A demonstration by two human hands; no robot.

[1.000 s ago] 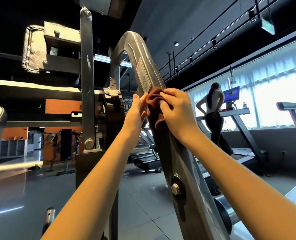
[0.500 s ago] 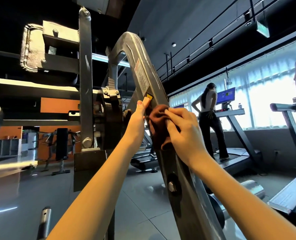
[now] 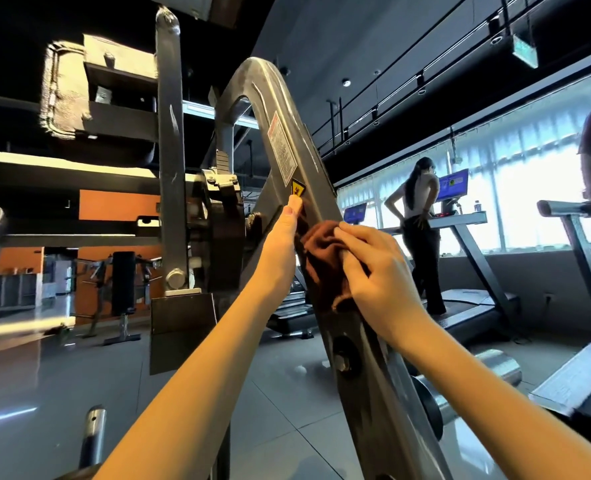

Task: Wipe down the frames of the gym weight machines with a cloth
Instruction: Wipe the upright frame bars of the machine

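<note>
Frame (image 3: 316, 168) slants top-left to bottom-right; right hand (image 3: 377, 268) clutches bunched cloth (image 3: 321, 261) against it; left hand (image 3: 283, 244) flat alongside, fingers straight.

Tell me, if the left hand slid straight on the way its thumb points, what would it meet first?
Probably the yellow warning sticker on the slanted frame beam, just beyond the left hand's thumb tip; the white label lies further up.

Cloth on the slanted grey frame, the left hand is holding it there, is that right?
No. The head view shows the right hand holding the brown cloth against the slanted grey frame; the left hand only rests bare on the frame's edge.
</note>
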